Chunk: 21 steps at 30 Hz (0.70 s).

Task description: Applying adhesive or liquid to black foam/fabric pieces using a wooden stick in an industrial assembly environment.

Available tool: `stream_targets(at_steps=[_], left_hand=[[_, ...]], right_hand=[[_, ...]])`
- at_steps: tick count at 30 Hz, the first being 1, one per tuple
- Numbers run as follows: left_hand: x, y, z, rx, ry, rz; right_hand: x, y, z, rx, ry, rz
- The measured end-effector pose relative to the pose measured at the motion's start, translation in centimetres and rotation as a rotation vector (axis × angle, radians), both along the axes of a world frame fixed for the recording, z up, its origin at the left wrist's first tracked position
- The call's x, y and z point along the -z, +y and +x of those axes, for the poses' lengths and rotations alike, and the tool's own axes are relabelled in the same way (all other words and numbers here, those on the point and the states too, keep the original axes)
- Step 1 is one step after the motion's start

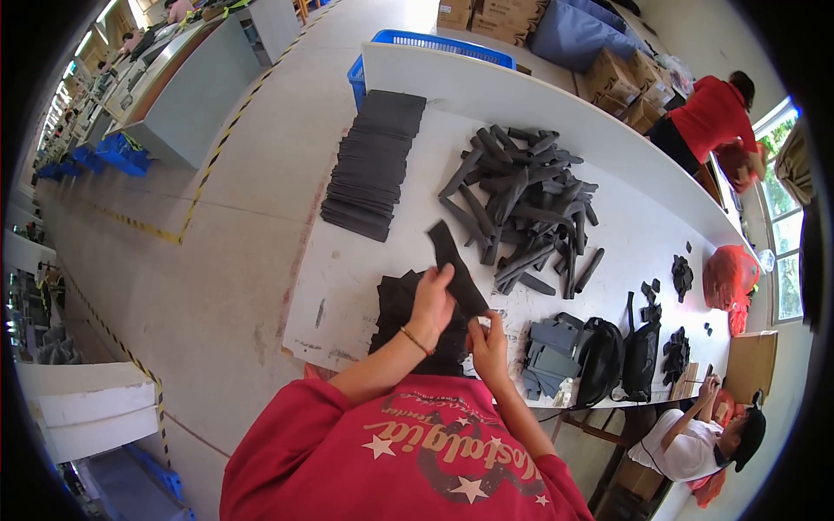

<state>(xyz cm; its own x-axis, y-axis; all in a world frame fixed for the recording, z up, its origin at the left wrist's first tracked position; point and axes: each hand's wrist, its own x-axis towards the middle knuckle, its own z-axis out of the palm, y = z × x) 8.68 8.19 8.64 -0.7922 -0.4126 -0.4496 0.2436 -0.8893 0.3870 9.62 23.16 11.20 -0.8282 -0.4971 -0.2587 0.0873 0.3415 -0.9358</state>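
A black fabric strip (459,276) is stretched at a slant between my two hands above the table. My left hand (432,302) is closed around its left edge, thumb uppermost. At the strip's lower right end, my right hand (488,344) pinches it between thumb and fingers. Directly below my hands lies a loose stack of flat black fabric pieces (393,311), partly covered by my left hand and arm. Beyond my hands is a heap of rolled black fabric pieces (512,204). A fanned row of flat black strips (375,161) lies at the table's far left.
The white table (347,269) has a raised back panel (556,97), with a blue basket (447,45) behind it. To the right lie grey pieces (550,356), a black bag (599,358) and a red plastic bag (731,280). Two people work at the right.
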Motion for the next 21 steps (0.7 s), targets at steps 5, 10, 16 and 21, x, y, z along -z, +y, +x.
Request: stream_targets(at_steps=[5, 10, 16, 21], left_hand=[[-1.2, 0.6, 1.0, 0.133, 0.038, 0.106], [0.0, -1.0, -0.2, 0.265, 0.086, 0.102], [-0.3, 0.8, -0.4, 0.142, 0.080, 0.122], [-0.9, -0.7, -1.1, 0.127, -0.021, 0.062]], right_hand=[[0.8, -1.3, -1.4, 0.129, -0.001, -0.030], [1.3, -1.7, 0.0, 0.071, 0.020, -0.040], [1.9, -2.8, 0.6, 0.145, 0.141, 0.003], [1.7, -1.5, 1.5, 0.130, 0.100, 0.127]])
